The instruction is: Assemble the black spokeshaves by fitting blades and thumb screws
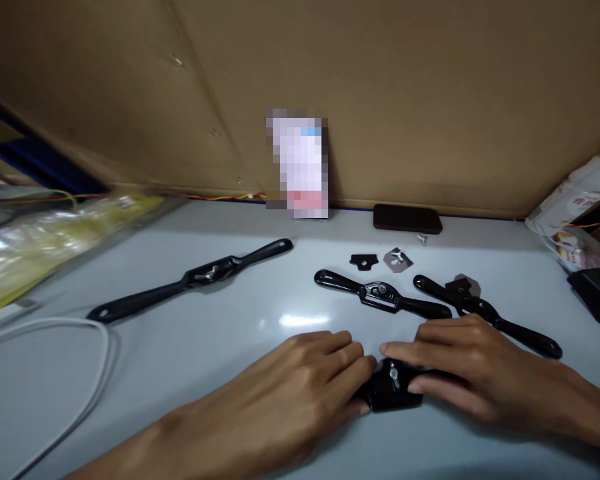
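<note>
Low at the near side of the table, a black spokeshave [396, 397] with a silver wing screw [394, 375] on its middle is gripped from both ends. My left hand [320, 377] is closed round its left handle, the fingers hiding most of it. My right hand [473, 367] has its fingers and thumb closed about the right side, covering that handle. Beyond the hands lie a spokeshave body [380, 293] and another black body [485, 313], partly behind my right hand. A black cap plate [364, 261] and a grey blade [405, 265] with a wing screw rest behind them.
A spokeshave [213, 275] lies left of centre. A loose wing screw [423, 240] sits near a dark phone [407, 219]. A blurred upright screen [303, 167] leans on the cardboard wall [405, 100]. A white cable [105, 360] and plastic bags [60, 247] occupy the left.
</note>
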A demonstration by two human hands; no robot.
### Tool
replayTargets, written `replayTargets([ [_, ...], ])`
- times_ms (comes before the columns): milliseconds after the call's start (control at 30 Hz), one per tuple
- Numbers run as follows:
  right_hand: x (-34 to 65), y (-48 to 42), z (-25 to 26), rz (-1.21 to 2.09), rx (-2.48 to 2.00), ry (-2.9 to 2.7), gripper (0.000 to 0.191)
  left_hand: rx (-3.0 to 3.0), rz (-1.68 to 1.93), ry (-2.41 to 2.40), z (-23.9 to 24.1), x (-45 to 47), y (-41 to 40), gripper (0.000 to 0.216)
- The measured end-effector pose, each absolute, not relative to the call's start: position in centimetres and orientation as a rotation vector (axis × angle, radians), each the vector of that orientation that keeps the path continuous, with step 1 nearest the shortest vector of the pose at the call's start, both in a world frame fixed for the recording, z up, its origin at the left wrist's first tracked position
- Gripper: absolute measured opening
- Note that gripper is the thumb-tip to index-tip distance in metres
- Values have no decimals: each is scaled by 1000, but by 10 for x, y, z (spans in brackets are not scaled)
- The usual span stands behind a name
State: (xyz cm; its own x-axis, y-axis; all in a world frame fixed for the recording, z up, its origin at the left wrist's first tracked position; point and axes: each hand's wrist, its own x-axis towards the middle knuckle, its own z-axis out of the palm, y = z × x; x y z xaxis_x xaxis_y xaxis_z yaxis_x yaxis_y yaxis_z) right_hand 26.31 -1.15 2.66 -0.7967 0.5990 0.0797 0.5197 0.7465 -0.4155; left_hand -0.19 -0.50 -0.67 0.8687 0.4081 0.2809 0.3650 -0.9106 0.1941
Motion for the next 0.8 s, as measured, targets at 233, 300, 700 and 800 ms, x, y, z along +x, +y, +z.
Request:
replayTargets([
  [233, 255, -7, 12, 340, -743, -2650, 30, 2926, 487, 524, -8, -1, -5, 12],
  [300, 254, -7, 13, 206, -708, -2674, 29, 2930, 464, 525, -8, -1, -5, 8],
  [700, 238, -21, 7, -283, -670, -2681, 27, 2952, 424, 495, -2, 0, -4, 16],
  [800, 250, -8, 12, -228, -841, -2558, 32, 2943, 291, 554, 6, -10, 5, 16],
])
